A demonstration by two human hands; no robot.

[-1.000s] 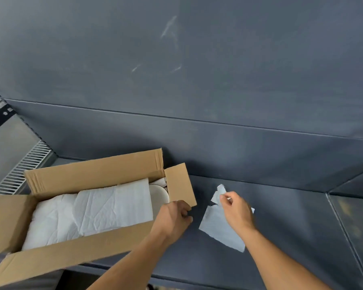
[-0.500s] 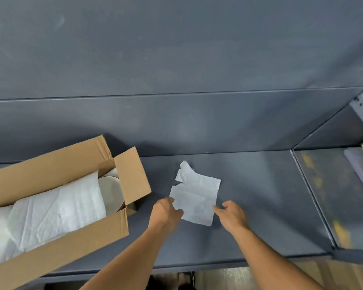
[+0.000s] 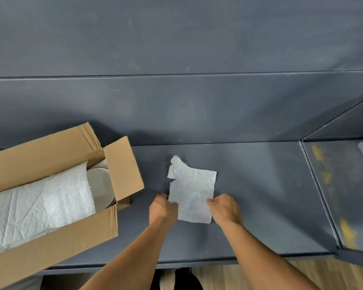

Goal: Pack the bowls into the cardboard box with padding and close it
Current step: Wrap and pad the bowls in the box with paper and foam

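At the lower left of the frame the cardboard box (image 3: 61, 248) lies open on the desk (image 3: 270, 195), all its flaps up. A large crinkled foam sheet (image 3: 40, 208) covers most of the inside. The pale bowls (image 3: 100, 183) show only at the box's right end, bare between that sheet and the raised end flap (image 3: 124, 168). That bare gap looks like where your next piece of padding belongs. Just right of the box, in the lower middle of the frame, your left hand (image 3: 164, 208) has its fingers curled and pinches the left edge of a small scrap of foam wrap (image 3: 192, 195). Your right hand (image 3: 224, 209) pinches the scrap's lower right edge the same way, and the far part of the scrap appears to lie on the desk. The scrap is thin and already torn at its upper left corner, so lift with both pinches together and don't pull them apart. Carry it low across to the box. Tuck it down between the exposed bowl rims and the cardboard end wall, so that no ceramic touches cardboard. Do that before you fold the end flap in.
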